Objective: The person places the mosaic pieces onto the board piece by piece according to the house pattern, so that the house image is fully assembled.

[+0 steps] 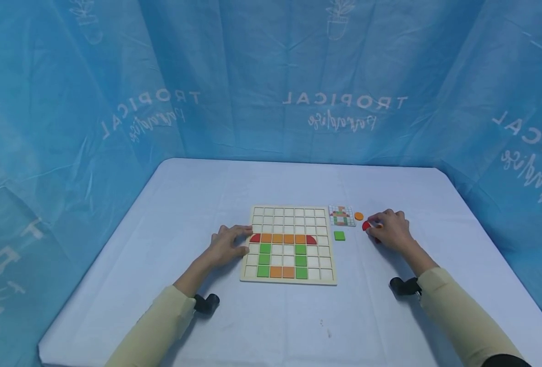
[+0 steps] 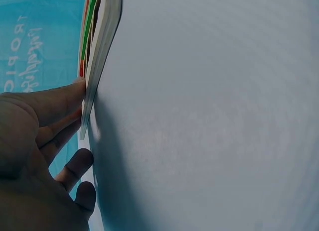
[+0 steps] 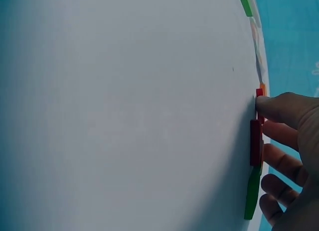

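Observation:
A square-grid board [image 1: 288,283] lies on the table with red, orange and green tiles set in several cells. My left hand [image 1: 225,245] rests at its left edge, thumb and fingers touching the rim; the left wrist view shows the board edge-on against the fingers [image 2: 60,99]. To the right of the board, my right hand [image 1: 391,230] pinches a red tile [image 1: 366,225] with thumb and finger, low at the tabletop. Another red tile [image 3: 255,143] and a green tile [image 3: 252,193] lie by that hand, mostly hidden from the head view.
A small pattern card [image 1: 342,216] lies against the board's upper right. Near it are an orange round tile [image 1: 358,216] and a green square tile [image 1: 340,236]. A white cloth covers the table [image 1: 289,326], with blue printed curtains [image 1: 262,76] around its back and sides.

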